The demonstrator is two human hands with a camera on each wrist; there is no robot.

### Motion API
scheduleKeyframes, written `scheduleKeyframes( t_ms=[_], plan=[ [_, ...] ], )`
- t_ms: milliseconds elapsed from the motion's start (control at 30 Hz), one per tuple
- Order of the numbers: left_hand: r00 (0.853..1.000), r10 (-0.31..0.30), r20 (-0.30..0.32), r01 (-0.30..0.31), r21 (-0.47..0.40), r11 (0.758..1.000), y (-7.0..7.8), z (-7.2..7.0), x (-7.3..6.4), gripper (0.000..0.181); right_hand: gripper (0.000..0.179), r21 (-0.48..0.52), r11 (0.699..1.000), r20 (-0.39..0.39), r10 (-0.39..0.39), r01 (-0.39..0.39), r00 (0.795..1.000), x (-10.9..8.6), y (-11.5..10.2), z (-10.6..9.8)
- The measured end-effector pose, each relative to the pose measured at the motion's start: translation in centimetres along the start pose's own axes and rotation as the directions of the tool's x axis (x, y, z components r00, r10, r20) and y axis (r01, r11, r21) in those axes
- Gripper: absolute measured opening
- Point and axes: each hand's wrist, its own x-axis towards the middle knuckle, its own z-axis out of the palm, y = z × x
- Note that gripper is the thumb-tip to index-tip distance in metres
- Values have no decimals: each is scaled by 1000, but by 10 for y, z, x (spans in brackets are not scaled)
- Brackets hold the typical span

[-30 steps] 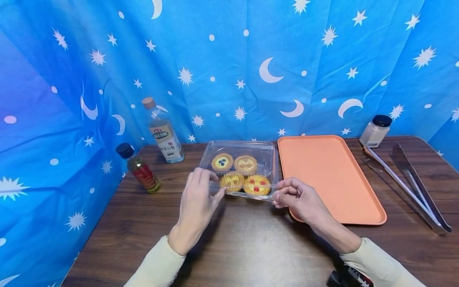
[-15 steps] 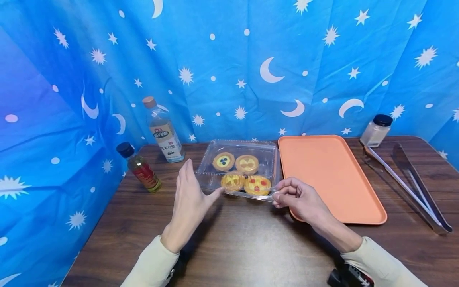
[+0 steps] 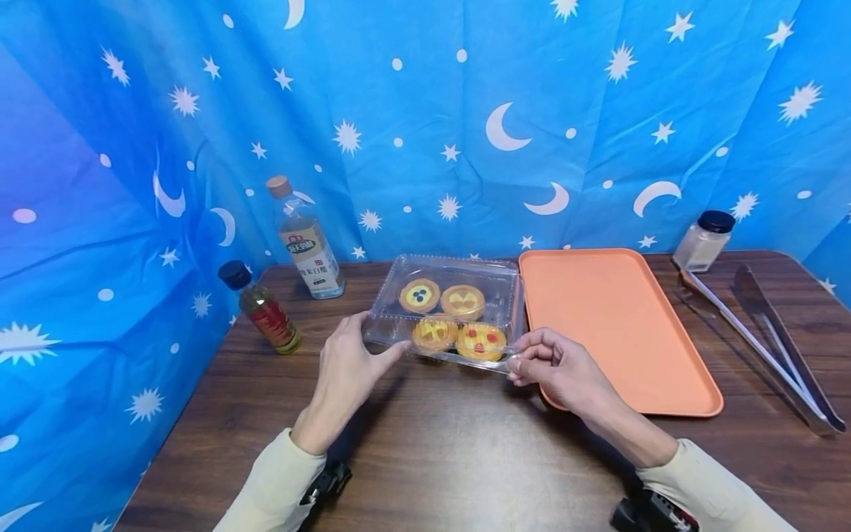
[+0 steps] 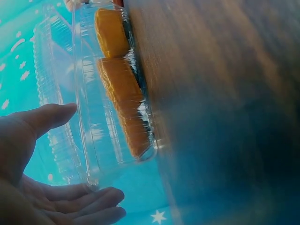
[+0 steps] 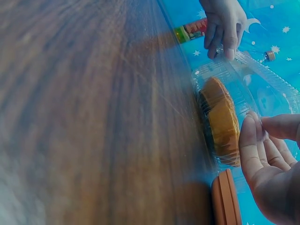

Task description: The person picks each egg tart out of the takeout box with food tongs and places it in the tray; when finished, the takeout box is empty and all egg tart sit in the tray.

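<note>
A clear plastic clamshell container [image 3: 495, 288] stands at the table's middle back. Inside sit several tarts: one with blue dots [image 3: 419, 295], a pale patterned one [image 3: 462, 301], a yellow-topped one [image 3: 434, 335] and one with red pieces [image 3: 482, 341]. The left hand [image 3: 347, 375] is at the container's front left corner, thumb and fingers spread. In the left wrist view its fingers [image 4: 101, 204] touch or nearly touch the rim corner, the thumb standing near the edge. At the front right corner the right hand [image 3: 565, 373] pinches the rim between thumb and fingers [image 5: 253, 150].
Right of the container lies an orange tray [image 3: 618, 325]. Metal tongs [image 3: 771, 355] and a black-capped jar [image 3: 705, 240] are at the far right. A white vinegar bottle [image 3: 309, 247] and a red-labelled bottle [image 3: 269, 314] stand left. A blue curtain [image 3: 425, 111] hangs behind.
The left hand comes off the container's front left edge, spreads its fingers, then lowers back to that corner. The right hand keeps its pinch. The container turns and tilts only slightly.
</note>
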Motion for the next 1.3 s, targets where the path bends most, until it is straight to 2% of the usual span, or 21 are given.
scheduleKeyframes(
  t_ms=[300, 733, 1300],
  plan=[
    [1000, 3, 0, -3, 0, 1000, -3, -1, 1, 66, 29, -36, 999, -5, -11, 11, 1000, -1, 1, -2],
    [998, 56, -32, -55, 31, 998, -5, 1, 3, 52, 30, -31, 999, 9, -39, 39, 999, -1, 1, -4],
    [995, 71, -65, -67, 58, 996, -5, -2, 3, 47, 29, -27, 999, 24, -37, 38, 999, 1, 2, -3]
  ],
)
